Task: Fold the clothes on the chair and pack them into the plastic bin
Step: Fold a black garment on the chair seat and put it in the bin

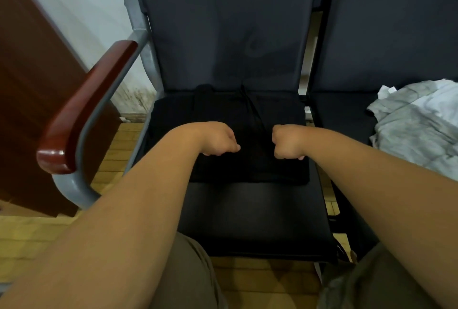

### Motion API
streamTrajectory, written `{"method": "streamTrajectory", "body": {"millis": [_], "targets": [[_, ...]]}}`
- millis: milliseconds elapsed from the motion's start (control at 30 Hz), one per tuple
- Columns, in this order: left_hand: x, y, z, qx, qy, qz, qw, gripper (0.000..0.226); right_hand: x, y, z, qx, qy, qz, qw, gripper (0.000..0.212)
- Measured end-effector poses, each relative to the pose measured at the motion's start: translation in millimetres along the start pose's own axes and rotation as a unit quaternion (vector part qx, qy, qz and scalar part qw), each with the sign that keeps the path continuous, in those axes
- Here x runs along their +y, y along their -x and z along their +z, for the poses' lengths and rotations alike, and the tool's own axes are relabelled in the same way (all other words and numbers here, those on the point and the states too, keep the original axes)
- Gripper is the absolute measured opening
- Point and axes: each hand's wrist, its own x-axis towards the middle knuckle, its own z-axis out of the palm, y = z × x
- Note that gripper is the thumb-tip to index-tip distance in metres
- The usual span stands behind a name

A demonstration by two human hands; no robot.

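The only camera sits on the person's head, facing forward and steeply down from close above the dark chair (247, 209), so the left hand (218, 139) and right hand (287, 141) meet at mid-frame on the black garment (247, 170), arms entering from the bottom edge.

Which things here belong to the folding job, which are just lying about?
Job: black cloth garment on the dark padded chair seat, left hand and right hand gripping it; crumpled grey-white clothes on the neighbouring seat. Plastic bin not in view.
Lying about: glossy red-brown wooden armrest; brown wooden panel.
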Motion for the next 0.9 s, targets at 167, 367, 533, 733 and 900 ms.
{"method": "streamTrajectory", "body": {"millis": [167,367,533,733,900], "targets": [[0,-5,1,-0.023,0.022,-0.018,0.999,0.032,25,4,-15,0.012,0.016,0.032,0.999,0.022],[2,-7,0,-0.03,0.023,-0.03,0.999,0.032,47,-2,-13,0.118,-0.015,0.044,0.992,0.008],[6,-10,1,-0.039,0.011,-0.036,0.999,0.035,30,6,-18,0.057,0.003,-0.027,0.998,0.027],[5,-12,2,-0.044,0.013,-0.049,0.998,0.036,28,-7,-4,0.016,0.099,0.003,0.995,0.019],[3,-11,1,-0.049,0.022,-0.049,0.997,0.038,38,3,-11,0.049,0.049,-0.005,0.998,0.021]]}}
